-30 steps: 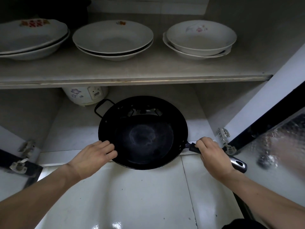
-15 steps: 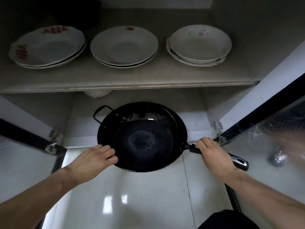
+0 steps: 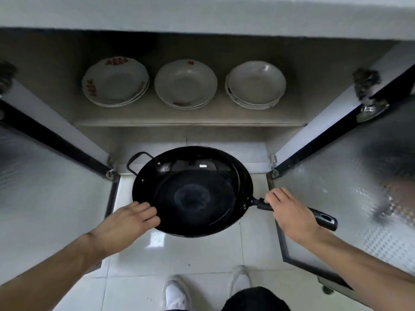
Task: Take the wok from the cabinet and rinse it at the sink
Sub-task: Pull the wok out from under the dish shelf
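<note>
A black wok [image 3: 193, 189] with a long dark handle and a small loop handle at its far left hangs in front of the open cabinet [image 3: 190, 124], above the white floor tiles. My right hand [image 3: 289, 212] grips the long handle close to the pan. My left hand [image 3: 130, 221] holds the wok's near left rim, fingers over the edge. The inside of the wok is bare and dark with a faint ring at the bottom. No sink is in view.
Three stacks of white plates [image 3: 185, 84] stand on the cabinet shelf. Glass-fronted cabinet doors stand open at the left [image 3: 51, 180] and right [image 3: 350, 176]. The worktop's edge [image 3: 202, 16] runs above. My white shoes [image 3: 175, 292] are on the tiles below.
The wok has come out of the lower cabinet compartment toward me and is now over the floor. The view has pulled back and up, showing both doors and my shoes.
</note>
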Demonstrator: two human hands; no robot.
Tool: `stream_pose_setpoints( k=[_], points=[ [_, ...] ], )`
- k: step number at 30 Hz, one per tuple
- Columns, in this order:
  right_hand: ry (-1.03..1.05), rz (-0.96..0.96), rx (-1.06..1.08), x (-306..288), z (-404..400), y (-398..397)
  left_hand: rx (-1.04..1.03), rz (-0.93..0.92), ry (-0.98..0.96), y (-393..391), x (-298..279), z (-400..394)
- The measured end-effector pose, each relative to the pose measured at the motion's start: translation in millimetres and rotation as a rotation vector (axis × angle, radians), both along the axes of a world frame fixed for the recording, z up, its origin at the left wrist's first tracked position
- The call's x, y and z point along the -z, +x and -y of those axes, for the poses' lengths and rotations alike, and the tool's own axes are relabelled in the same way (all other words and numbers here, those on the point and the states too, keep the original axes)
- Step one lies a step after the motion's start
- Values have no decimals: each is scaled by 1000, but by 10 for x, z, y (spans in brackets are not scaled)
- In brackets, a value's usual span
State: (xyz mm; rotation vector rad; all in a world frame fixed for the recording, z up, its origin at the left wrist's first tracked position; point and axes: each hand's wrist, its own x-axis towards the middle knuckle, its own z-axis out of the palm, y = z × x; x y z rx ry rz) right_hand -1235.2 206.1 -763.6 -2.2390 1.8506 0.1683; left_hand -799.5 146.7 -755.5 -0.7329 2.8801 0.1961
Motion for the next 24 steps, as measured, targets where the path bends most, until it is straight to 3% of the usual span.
stream_pose_setpoints(
  k=[12,24],
  points=[
    [-29,46,-4,-2018,-546,205,17,-84,-15,175,-1931,-579],
    [-36,97,-88,-3014,-1092,209,-128,-31,-25,223,-3138,-1613]
  ],
)
